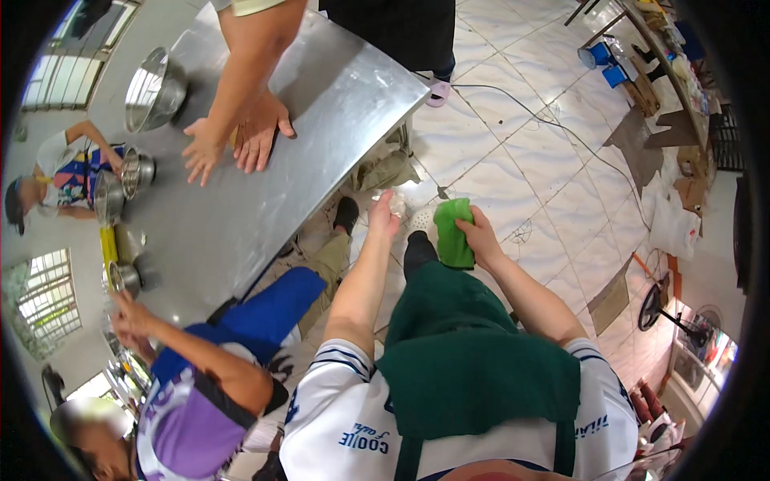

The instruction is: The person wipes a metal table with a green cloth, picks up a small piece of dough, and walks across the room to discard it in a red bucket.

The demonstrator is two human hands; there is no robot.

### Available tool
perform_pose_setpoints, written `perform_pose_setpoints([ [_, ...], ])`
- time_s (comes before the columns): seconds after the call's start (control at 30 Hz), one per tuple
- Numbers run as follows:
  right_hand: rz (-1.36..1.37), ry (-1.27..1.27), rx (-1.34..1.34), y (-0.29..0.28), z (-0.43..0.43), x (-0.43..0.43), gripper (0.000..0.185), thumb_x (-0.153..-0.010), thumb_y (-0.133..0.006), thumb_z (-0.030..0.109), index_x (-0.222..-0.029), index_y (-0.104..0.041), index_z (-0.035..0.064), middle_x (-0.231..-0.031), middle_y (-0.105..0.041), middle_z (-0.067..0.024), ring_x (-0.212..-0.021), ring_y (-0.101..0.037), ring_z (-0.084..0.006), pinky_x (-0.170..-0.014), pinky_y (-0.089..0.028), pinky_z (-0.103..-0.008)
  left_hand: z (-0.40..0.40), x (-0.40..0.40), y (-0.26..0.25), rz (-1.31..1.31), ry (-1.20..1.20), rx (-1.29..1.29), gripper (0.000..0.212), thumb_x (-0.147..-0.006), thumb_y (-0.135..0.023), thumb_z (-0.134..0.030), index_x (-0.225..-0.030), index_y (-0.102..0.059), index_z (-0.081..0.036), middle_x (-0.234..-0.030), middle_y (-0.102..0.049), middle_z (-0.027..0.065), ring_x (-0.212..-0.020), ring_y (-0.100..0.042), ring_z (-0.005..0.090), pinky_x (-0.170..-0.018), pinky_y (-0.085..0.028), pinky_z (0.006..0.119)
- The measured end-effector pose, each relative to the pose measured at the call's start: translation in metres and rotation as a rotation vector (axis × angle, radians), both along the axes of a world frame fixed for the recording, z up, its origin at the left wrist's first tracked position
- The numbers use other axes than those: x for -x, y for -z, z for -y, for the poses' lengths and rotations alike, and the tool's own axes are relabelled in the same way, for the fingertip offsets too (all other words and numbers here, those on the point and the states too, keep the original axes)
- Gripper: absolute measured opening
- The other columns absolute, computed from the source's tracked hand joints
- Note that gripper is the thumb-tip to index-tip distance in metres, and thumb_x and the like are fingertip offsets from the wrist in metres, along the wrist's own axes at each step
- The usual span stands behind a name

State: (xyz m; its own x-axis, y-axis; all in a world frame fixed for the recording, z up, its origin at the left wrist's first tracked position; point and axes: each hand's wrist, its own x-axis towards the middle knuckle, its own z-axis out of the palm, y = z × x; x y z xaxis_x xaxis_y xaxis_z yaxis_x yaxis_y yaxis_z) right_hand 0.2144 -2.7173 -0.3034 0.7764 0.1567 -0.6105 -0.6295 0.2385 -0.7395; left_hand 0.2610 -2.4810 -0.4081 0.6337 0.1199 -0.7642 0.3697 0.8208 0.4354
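My right hand [479, 235] grips a folded green cloth [454, 233] beside my right knee, away from the table. Out in front of me, to the left of the cloth, is my left hand [385, 215]; a crumpled clear thing, perhaps plastic, shows just beside its fingers, and I cannot tell whether the hand holds it. The corner of a stainless steel table [337, 114] lies ahead and to the left of both hands. Another person's two hands [258, 129] are spread over the tabletop, one lying nearly flat on it.
Several steel bowls [157, 90] stand along the table's far side. A co-worker in blue and purple [198, 397] is close on my left; another [72, 171] is across the table. A black cable [559, 125] crosses the tiled floor [511, 150]. Cartons and blue containers [613, 75] lie at right.
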Motion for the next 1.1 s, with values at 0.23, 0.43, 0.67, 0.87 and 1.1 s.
perform_pose_setpoints([
  [0.23, -0.254, 0.129, 0.038, 0.034, 0.007, -0.045, 0.038, -0.090, -0.052, 0.002, -0.128, -0.046, 0.0009, -0.112, -0.059, -0.0113, -0.099, -0.059, -0.0203, -0.082, -0.050, -0.0317, -0.050, -0.100, 0.129, -0.036, -0.116, -0.809, 0.024, -0.088, -0.064, -0.013, -0.107, -0.058, 0.000, -0.102, -0.064, 0.0104, -0.083, -0.063, 0.0203, -0.071, -0.053, 0.030],
  [0.43, -0.292, 0.128, 0.009, 0.071, -0.014, -0.092, 0.035, -0.091, -0.051, 0.003, -0.126, -0.046, 0.0005, -0.110, -0.060, -0.0114, -0.097, -0.059, -0.0204, -0.081, -0.050, -0.0313, -0.091, -0.108, 0.175, -0.259, -0.026, -0.742, 0.019, -0.091, -0.061, -0.018, -0.099, -0.060, -0.001, -0.094, -0.065, 0.0094, -0.078, -0.063, 0.0185, -0.070, -0.051, 0.028],
  [0.67, -0.384, 0.211, 0.021, 0.037, -0.032, -0.107, 0.040, -0.088, -0.054, 0.003, -0.127, -0.046, 0.0023, -0.112, -0.060, -0.0129, -0.099, -0.060, -0.0237, -0.079, -0.052, -0.0357, -0.027, -0.065, 0.083, -0.106, 0.241, -0.550, 0.024, -0.094, -0.058, -0.024, -0.089, -0.063, -0.002, -0.086, -0.066, 0.0083, -0.072, -0.062, 0.0165, -0.069, -0.050, 0.025],
  [0.87, -0.222, 0.300, -0.014, -0.029, 0.025, -0.099, 0.043, -0.086, -0.058, 0.007, -0.129, -0.050, 0.0041, -0.114, -0.060, -0.0115, -0.103, -0.058, -0.0224, -0.086, -0.048, -0.0348, 0.105, -0.043, -0.098, 0.265, 0.605, -0.089, 0.047, -0.097, -0.051, -0.036, -0.129, -0.050, -0.002, -0.127, -0.056, 0.0101, -0.119, -0.052, 0.0196, -0.103, -0.038, 0.036],
  [1.1, 0.062, 0.649, -0.124, -0.112, 0.139, -0.038, 0.034, -0.089, -0.055, 0.005, -0.122, -0.052, 0.0030, -0.110, -0.060, -0.0085, -0.103, -0.056, -0.0186, -0.088, -0.046, -0.0321, 0.241, -0.045, -0.200, 0.228, 1.100, 0.327, 0.061, -0.096, -0.049, -0.047, -0.140, -0.035, -0.007, -0.134, -0.049, 0.0089, -0.117, -0.052, 0.0228, -0.098, -0.043, 0.041],
])
